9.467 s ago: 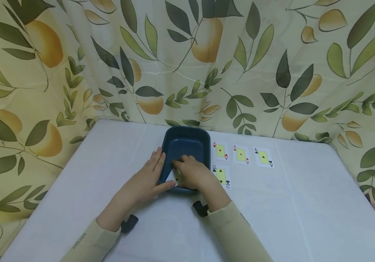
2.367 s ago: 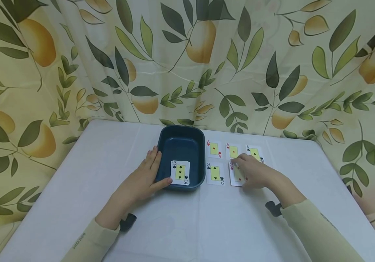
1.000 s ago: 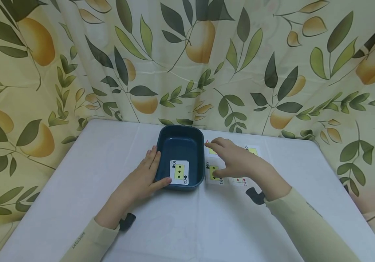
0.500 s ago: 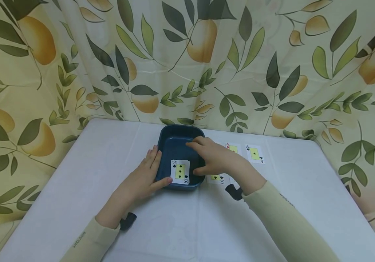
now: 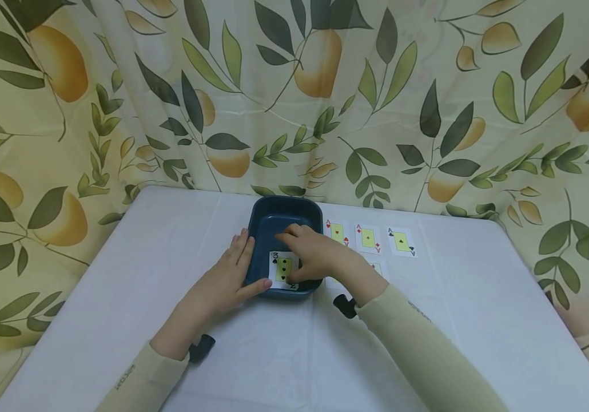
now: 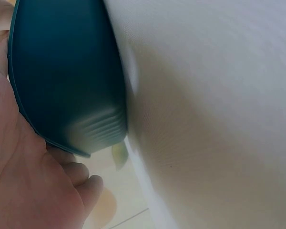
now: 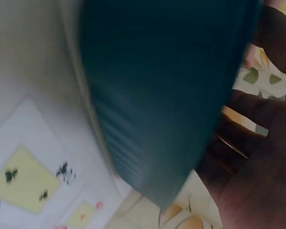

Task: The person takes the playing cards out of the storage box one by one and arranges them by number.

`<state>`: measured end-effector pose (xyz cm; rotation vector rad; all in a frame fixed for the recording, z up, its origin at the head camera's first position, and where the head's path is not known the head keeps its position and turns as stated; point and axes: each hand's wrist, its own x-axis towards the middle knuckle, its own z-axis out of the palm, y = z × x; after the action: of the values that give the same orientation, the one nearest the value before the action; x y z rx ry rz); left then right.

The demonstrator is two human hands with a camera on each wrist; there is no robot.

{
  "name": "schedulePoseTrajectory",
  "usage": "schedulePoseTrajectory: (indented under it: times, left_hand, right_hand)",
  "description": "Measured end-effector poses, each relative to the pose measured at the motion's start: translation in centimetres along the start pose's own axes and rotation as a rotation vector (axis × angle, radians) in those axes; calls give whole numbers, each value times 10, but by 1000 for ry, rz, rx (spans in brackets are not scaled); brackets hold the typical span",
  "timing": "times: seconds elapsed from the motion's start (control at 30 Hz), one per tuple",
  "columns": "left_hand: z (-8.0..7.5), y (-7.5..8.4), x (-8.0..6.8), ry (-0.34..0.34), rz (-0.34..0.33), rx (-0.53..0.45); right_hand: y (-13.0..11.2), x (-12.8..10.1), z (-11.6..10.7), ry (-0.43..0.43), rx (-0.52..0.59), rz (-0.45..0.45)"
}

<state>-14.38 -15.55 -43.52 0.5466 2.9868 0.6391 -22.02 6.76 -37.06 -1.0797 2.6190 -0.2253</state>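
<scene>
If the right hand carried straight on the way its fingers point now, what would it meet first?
Probably the left hand, which rests against the blue tray's left wall. The right hand points left over the stack of cards inside; depth is unclear.

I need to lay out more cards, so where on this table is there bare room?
Bare cloth lies left of the blue tray, along the near edge of the table, and right of the ace of clubs. It is crowded between the tray and the aces, where both hands work.
</scene>
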Motion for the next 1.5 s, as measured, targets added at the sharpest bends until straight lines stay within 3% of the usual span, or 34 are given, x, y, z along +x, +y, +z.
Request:
schedulePoseTrajectory:
  times: [0.8, 1.5]
  left_hand:
    - [-3, 0, -2, -21, -1, -24]
    - [-4, 2, -1, -39, -10, -25]
  right_hand:
    - [-16, 24, 26, -129, -129, 92]
    - [-16, 26, 31, -83, -160, 72]
